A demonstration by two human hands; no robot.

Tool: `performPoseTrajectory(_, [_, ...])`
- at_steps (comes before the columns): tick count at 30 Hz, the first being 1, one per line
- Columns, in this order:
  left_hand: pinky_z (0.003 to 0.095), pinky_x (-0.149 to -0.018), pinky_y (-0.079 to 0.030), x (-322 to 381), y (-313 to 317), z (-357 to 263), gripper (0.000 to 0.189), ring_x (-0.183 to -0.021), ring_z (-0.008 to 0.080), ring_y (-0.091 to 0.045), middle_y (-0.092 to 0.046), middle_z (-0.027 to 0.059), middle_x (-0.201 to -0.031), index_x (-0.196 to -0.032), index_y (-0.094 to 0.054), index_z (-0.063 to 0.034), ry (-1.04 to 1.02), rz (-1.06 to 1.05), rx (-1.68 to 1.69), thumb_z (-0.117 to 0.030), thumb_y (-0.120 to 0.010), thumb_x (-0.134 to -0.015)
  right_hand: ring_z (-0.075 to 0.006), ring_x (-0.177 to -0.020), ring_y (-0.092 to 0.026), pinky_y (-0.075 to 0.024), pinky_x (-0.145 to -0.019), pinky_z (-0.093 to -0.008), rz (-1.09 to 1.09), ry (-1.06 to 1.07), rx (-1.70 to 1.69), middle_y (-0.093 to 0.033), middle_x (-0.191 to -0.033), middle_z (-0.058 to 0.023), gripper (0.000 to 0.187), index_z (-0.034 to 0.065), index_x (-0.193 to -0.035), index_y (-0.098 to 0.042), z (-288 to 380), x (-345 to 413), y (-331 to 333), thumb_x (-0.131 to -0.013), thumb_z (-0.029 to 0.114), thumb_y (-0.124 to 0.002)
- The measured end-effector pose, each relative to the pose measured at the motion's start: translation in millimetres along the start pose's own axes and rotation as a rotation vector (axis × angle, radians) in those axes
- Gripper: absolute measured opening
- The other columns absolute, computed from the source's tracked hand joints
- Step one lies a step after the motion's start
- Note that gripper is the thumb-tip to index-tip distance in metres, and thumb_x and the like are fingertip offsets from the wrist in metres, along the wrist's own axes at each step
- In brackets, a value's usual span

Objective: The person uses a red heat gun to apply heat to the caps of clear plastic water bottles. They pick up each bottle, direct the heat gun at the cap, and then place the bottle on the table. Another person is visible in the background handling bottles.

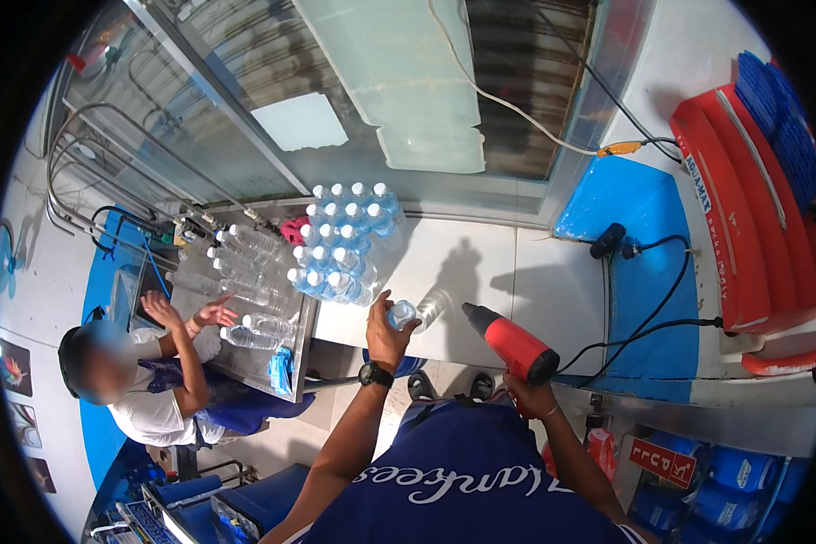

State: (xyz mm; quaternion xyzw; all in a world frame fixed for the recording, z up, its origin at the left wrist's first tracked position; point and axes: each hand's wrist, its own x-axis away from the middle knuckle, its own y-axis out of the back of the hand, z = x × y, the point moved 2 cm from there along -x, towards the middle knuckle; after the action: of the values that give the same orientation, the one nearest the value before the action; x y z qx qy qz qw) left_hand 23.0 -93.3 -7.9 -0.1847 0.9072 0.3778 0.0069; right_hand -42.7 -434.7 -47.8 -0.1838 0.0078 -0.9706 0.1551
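Note:
My left hand (389,333), with a black watch on its wrist, holds a clear plastic bottle (404,314) upright on the white counter (557,292). In my right hand (525,394) is a red and black heat gun (517,343), gripped by its handle. Its dark nozzle points toward the bottle, with a gap between them. Left of the bottle stand several rows of capped water bottles (347,234) close together. Shadows of the bottle and the heat gun fall across the counter.
A co-worker's hands (214,313) are above a steel worktable (304,353) with several clear bottles (245,285) lying on it. Blue packets (281,370) lie at its near edge. A black cord (595,345) runs right from the heat gun. Red crates (741,217) stand at right.

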Motion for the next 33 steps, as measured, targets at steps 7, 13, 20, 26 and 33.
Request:
performPoseTrajectory(7, [0.0433,-0.094,-0.054,9.2,0.0,1.3,0.095,-0.110,0.0337,-0.059,-0.054,0.0185,-0.129,-0.145,-0.047,-0.0073,-0.111,-0.219,0.012,-0.016,-0.097,-0.064,-0.0100,-0.067,-0.062,-0.0522,-0.061,-0.0280,0.009,-0.008,-0.005,-0.064,-0.085,-0.0015,0.022,0.0043,-0.111,-0.062,2.7,-0.1,-0.3,-0.094,0.016,-0.071])
performPoseTrajectory(13, [0.0431,-0.093,-0.052,16.7,4.6,8.8,0.076,-0.109,0.0331,-0.057,-0.053,0.0186,-0.125,-0.122,-0.052,-0.0046,0.104,-0.188,0.030,-0.020,-0.098,-0.065,-0.0128,-0.068,-0.068,-0.0563,-0.063,-0.0296,-0.012,0.021,-0.012,-0.069,-0.081,-0.0038,0.018,0.0024,-0.104,-0.066,-2.4,-2.6,0.0,-0.097,0.018,-0.072])
performPoseTrajectory(20, [0.0433,-0.087,-0.054,21.1,3.4,13.0,0.049,-0.107,0.0348,-0.064,-0.064,0.0172,-0.114,-0.095,-0.062,-0.0016,-0.108,-0.267,0.003,-0.022,-0.097,-0.068,-0.0124,-0.067,-0.067,-0.0560,-0.062,-0.0292,0.006,0.033,-0.034,-0.069,-0.080,-0.0035,0.017,0.0036,-0.102,-0.066,5.2,-2.9,-1.8,-0.097,0.018,-0.072])
performPoseTrajectory(26, [0.0457,-0.084,-0.056,20.2,4.4,14.7,0.044,-0.100,0.0342,-0.068,-0.069,0.0170,-0.108,-0.097,-0.071,-0.0015,-0.015,-0.197,0.006,-0.026,-0.095,-0.070,-0.0126,-0.068,-0.068,-0.0557,-0.063,-0.0299,0.031,0.006,0.041,-0.069,-0.080,-0.0035,0.019,0.0038,-0.103,-0.066,7.3,-3.4,-0.7,-0.097,0.021,-0.072])
performPoseTrajectory(33, [0.0482,-0.092,-0.053,16.1,13.1,5.1,0.050,-0.106,0.0382,-0.064,-0.065,0.0193,-0.117,-0.109,-0.072,-0.0001,-0.135,-0.137,-0.224,-0.033,-0.091,-0.076,-0.0128,-0.067,-0.068,-0.0554,-0.062,-0.0295,0.018,0.073,0.012,-0.069,-0.080,-0.0031,0.019,0.0039,-0.103,-0.066,3.4,-1.1,1.7,-0.097,0.021,-0.072])
